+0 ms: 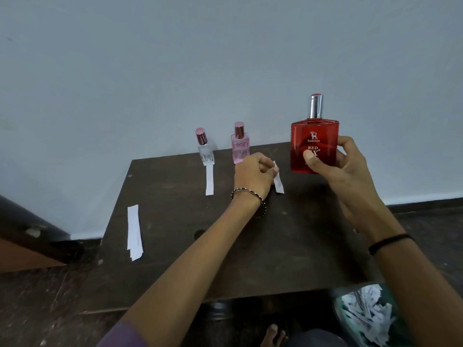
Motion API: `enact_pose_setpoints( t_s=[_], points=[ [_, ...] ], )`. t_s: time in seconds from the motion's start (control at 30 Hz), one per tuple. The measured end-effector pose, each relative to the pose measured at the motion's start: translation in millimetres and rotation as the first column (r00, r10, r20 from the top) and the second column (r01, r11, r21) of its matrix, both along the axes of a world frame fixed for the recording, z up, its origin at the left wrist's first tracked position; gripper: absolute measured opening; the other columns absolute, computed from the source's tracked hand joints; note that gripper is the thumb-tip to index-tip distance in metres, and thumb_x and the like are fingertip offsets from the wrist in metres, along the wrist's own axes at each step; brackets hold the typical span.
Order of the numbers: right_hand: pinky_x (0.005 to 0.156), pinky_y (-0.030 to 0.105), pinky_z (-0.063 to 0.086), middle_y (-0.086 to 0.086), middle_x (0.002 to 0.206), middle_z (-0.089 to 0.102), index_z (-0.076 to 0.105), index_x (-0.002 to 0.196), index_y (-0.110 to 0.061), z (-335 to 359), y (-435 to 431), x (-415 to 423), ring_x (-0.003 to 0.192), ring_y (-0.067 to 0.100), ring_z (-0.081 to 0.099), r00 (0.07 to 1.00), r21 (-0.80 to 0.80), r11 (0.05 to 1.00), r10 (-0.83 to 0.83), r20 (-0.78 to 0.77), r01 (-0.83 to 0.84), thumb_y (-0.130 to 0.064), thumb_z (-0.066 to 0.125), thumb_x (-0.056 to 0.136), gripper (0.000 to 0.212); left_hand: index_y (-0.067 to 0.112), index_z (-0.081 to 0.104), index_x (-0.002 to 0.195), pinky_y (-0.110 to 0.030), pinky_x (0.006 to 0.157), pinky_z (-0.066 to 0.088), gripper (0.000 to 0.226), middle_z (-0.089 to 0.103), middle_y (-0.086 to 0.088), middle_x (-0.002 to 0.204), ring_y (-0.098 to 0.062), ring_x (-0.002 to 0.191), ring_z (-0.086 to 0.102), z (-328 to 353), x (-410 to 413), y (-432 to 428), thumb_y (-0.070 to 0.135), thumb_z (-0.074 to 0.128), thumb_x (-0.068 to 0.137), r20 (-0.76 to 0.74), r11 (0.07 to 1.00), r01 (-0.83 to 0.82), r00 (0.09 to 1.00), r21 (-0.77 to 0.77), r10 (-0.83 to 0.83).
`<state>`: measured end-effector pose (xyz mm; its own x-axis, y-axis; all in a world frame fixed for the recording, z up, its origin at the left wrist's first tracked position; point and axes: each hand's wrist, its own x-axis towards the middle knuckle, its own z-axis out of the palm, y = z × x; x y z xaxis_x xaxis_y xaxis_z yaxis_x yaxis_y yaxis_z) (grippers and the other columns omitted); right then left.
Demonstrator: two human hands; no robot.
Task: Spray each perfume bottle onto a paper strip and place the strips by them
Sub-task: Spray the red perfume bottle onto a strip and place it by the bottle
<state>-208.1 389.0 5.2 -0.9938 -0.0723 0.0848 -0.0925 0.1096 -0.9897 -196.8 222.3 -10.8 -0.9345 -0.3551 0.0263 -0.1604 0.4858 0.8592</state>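
Here both hands grasp: right (333,161) the silver-capped red bottle (314,144), left (253,175) a white strip (278,182).

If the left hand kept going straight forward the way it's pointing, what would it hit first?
Most likely the pink perfume bottle, standing just beyond the left hand, which holds a paper strip. Past it is the wall. Depth is uncertain from one view.

A dark brown wooden table (175,259) stands against a pale wall. On it stand a clear perfume bottle (206,152) and a pink perfume bottle (240,147). A paper strip (209,180) lies before the clear bottle, and a stack of paper strips (134,231) lies at the left edge.
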Motion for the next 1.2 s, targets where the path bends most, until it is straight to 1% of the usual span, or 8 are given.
enact_pose_setpoints(
  t_s=[0.1, 0.23, 0.33, 0.4, 0.6, 0.87, 1.1, 1.2],
  points=[
    [0.095, 0.027, 0.05, -0.002, 0.12, 0.07, 0.047, 0.128, -0.025, -4, -1, -12, 0.11, 0.011, 0.067, 1.0, -0.002, 1.0, 0.017, -0.007, -0.017, -0.029, 0.077, 0.085, 0.052, 0.009, 0.074, 0.098, -0.025, 0.08, 0.053, 0.013, 0.075, -0.007, 0.093, -0.013, 0.079, 0.065, 1, -7, 6, 0.019, 0.07, 0.091, -0.007, 0.987, 0.04, 0.999, -0.158, -0.042],
    [0.092, 0.023, 0.052, -0.006, 0.122, 0.065, 0.044, 0.131, -0.023, -5, -5, -29, 0.108, 0.003, 0.064, 0.998, 0.011, 0.999, 0.048, -0.036, -0.048, -0.027, 0.077, 0.085, 0.057, 0.01, 0.076, 0.104, -0.036, 0.084, 0.055, 0.023, 0.074, -0.008, 0.098, -0.02, 0.09, 0.068, 5, -1, 11, 0.025, 0.06, 0.098, -0.006, 0.933, 0.091, 0.995, -0.348, -0.099],
    [0.082, 0.015, 0.055, -0.013, 0.123, 0.062, 0.044, 0.132, -0.023, -2, -9, -42, 0.108, -0.003, 0.063, 0.993, 0.037, 0.995, 0.1, -0.062, -0.097, -0.025, 0.079, 0.083, 0.06, 0.022, 0.072, 0.116, -0.03, 0.066, 0.043, 0.027, 0.065, -0.002, 0.107, -0.021, 0.093, 0.065, 6, 8, 13, 0.031, 0.051, 0.101, 0.077, 0.771, 0.155, 0.988, -0.618, -0.137],
    [0.084, 0.016, 0.055, -0.012, 0.125, 0.063, 0.045, 0.133, -0.02, -2, -12, -50, 0.109, -0.001, 0.064, 0.987, 0.063, 0.989, 0.141, -0.074, -0.137, -0.026, 0.08, 0.082, 0.062, 0.026, 0.067, 0.122, -0.031, 0.063, 0.038, 0.029, 0.063, -0.001, 0.108, -0.022, 0.093, 0.065, 6, 11, 13, 0.034, 0.05, 0.101, 0.115, 0.66, 0.177, 0.984, -0.73, -0.136],
    [0.099, 0.029, 0.054, -0.005, 0.133, 0.062, 0.046, 0.136, -0.017, -7, -18, -71, 0.118, 0.008, 0.064, 0.97, 0.1, 0.969, 0.234, -0.062, -0.227, -0.025, 0.082, 0.08, 0.066, 0.024, 0.063, 0.128, -0.03, 0.063, 0.038, 0.031, 0.064, -0.002, 0.109, -0.022, 0.092, 0.065, 11, 5, 18, 0.033, 0.051, 0.101, 0.146, 0.601, 0.177, 0.984, -0.779, -0.101],
    [0.102, 0.037, 0.053, 0.007, 0.13, 0.067, 0.048, 0.129, -0.009, -14, -16, -86, 0.118, 0.018, 0.067, 0.949, 0.099, 0.946, 0.313, -0.031, -0.308, -0.009, 0.082, 0.081, 0.059, 0.021, 0.065, 0.121, -0.032, 0.062, 0.036, 0.027, 0.066, -0.003, 0.111, -0.025, 0.096, 0.066, 11, -4, 21, 0.029, 0.049, 0.101, 0.141, 0.597, 0.134, 0.989, -0.791, -0.035],
    [0.087, 0.02, 0.056, 0.0, 0.123, 0.07, 0.048, 0.131, -0.01, -16, -19, -91, 0.11, 0.007, 0.07, 0.949, 0.106, 0.944, 0.314, -0.006, -0.312, -0.007, 0.083, 0.079, 0.062, 0.021, 0.065, 0.121, -0.03, 0.063, 0.036, 0.027, 0.067, -0.002, 0.114, -0.023, 0.099, 0.066, 9, -8, 22, 0.029, 0.05, 0.101, 0.156, 0.608, 0.137, 0.987, -0.782, -0.022],
    [0.089, 0.02, 0.056, -0.002, 0.121, 0.069, 0.049, 0.131, -0.015, -17, -19, -92, 0.109, 0.007, 0.07, 0.951, 0.135, 0.942, 0.307, 0.016, -0.307, -0.01, 0.086, 0.076, 0.067, 0.022, 0.064, 0.122, -0.03, 0.064, 0.037, 0.026, 0.067, -0.002, 0.113, -0.023, 0.099, 0.066, 9, -9, 23, 0.029, 0.05, 0.101, 0.152, 0.626, 0.126, 0.988, -0.77, -0.012]
  ],
)
